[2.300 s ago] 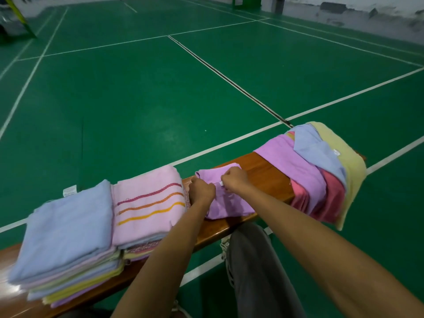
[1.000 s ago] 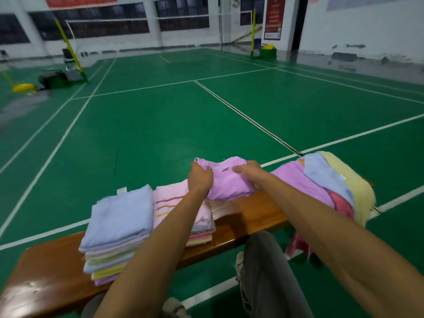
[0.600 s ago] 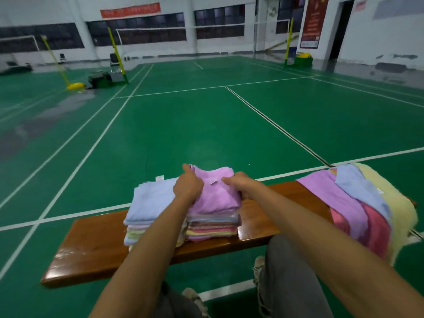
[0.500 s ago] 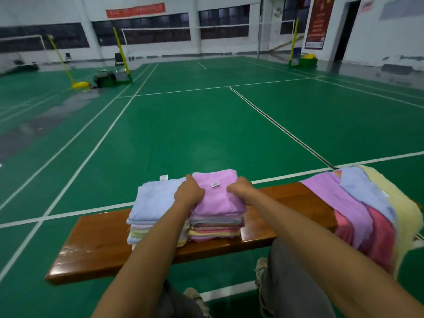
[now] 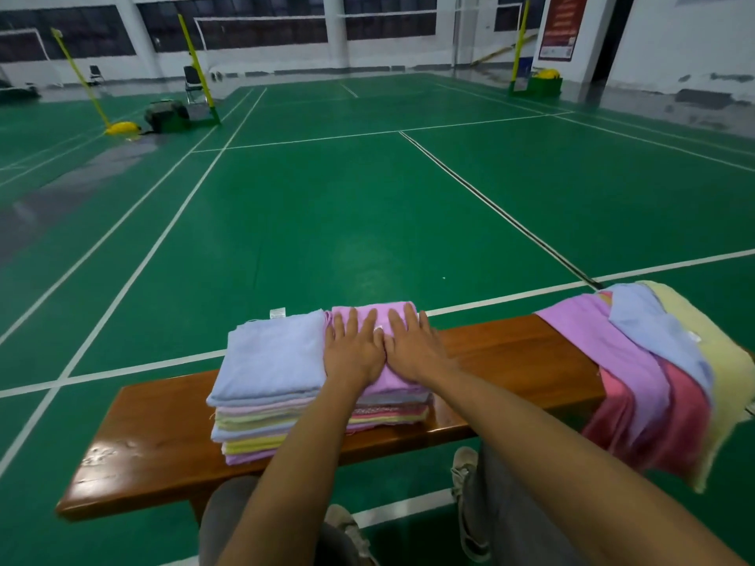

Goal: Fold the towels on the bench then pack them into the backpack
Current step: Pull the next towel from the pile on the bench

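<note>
Head view: flat lilac towel [image 5: 374,314] under hands

1. A green court floor [image 5: 327,206] marked with white lines [image 5: 155,243] filled the hall.
2. Yellow net posts [image 5: 196,63] stood far off, a chair [image 5: 192,81] beside one.
3. Dark windows [image 5: 261,30] ran along the white back wall [image 5: 674,38].
4. A red banner [image 5: 559,26] hung at right.

Folded purple towel [image 5: 374,316] tops the right stack [image 5: 390,412] on the bench [image 5: 510,353], unfolded towels [image 5: 653,373] draped right
</note>
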